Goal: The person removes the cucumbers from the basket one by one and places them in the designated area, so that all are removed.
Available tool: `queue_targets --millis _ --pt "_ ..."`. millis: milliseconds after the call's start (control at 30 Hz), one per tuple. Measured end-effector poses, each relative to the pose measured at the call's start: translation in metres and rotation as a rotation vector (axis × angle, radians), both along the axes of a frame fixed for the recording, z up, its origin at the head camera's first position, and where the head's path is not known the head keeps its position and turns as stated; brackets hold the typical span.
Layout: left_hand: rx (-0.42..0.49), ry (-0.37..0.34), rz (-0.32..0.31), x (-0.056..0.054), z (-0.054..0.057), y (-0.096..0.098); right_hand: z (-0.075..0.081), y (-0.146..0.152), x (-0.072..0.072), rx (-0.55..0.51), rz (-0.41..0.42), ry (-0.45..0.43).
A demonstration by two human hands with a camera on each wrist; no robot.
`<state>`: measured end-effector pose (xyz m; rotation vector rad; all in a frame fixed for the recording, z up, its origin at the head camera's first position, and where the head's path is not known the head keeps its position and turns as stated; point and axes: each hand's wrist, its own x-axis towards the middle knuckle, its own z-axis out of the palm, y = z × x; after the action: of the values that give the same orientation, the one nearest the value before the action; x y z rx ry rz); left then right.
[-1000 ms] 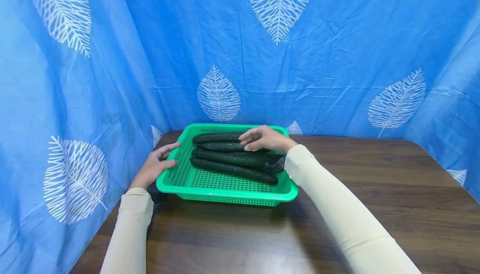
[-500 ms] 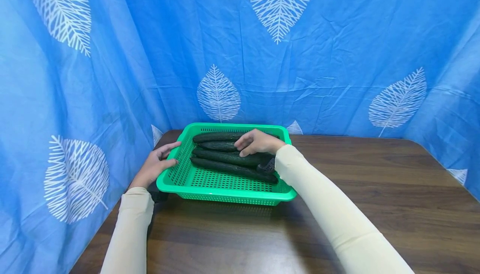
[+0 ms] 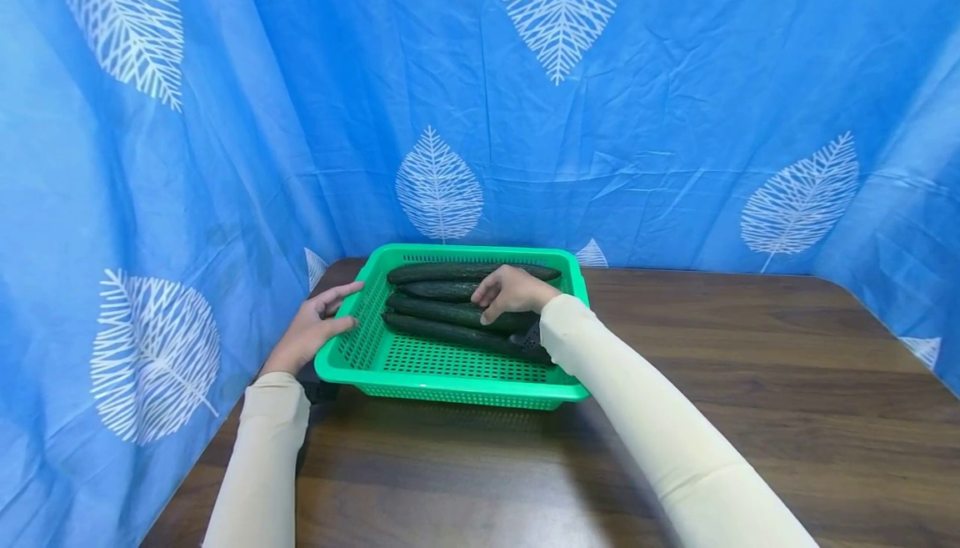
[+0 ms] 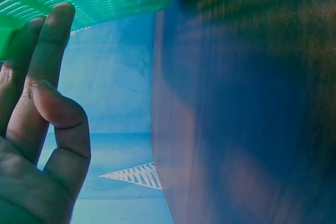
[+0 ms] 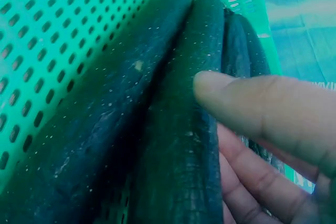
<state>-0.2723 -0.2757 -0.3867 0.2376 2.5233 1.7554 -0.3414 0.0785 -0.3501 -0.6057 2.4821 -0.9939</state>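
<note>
A green perforated basket (image 3: 450, 385) stands on the table with several long dark green cucumbers lying side by side in it. At its left end is my left hand (image 3: 309, 335), fingers nearly straight; the left wrist view shows the fingertips (image 4: 62, 17) against the basket's outer wall, thumb bent apart from it. My right hand (image 3: 516, 291) reaches down into the basket over the second cucumber from the front (image 5: 176, 140). In the right wrist view its thumb lies over that cucumber and its curled fingers go down the far side. The front cucumber (image 5: 100, 108) lies alongside.
The brown wooden table (image 3: 735, 364) extends to the right and in front of the basket. A blue curtain with white leaf prints (image 3: 637, 114) hangs close behind the basket and along the left side. Black wrist gear (image 3: 529, 339) hangs under the right wrist, over the front cucumber.
My right hand has moved a little left and lower, from above the rear cucumbers down onto the second one from the front. The left hand and basket have barely moved.
</note>
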Motion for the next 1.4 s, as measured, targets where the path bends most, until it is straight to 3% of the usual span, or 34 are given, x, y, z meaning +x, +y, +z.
queue_targets --millis 200,767,1033,1400 --pt "-0.015 0.005 0.005 0.001 -0.001 -0.001 -0.003 -0.002 0.002 0.072 -0.008 0.035" --pt "0.001 0.001 -0.001 0.001 -0.001 -0.002 -0.009 -0.011 0.006 0.234 0.083 0.221" --pt "0.002 -0.008 0.003 0.0 0.0 -0.001 -0.01 -0.009 0.004 0.204 0.086 0.253" --pt "-0.011 -0.004 -0.004 -0.002 0.002 0.0 -0.01 -0.002 0.003 0.084 0.038 0.325"
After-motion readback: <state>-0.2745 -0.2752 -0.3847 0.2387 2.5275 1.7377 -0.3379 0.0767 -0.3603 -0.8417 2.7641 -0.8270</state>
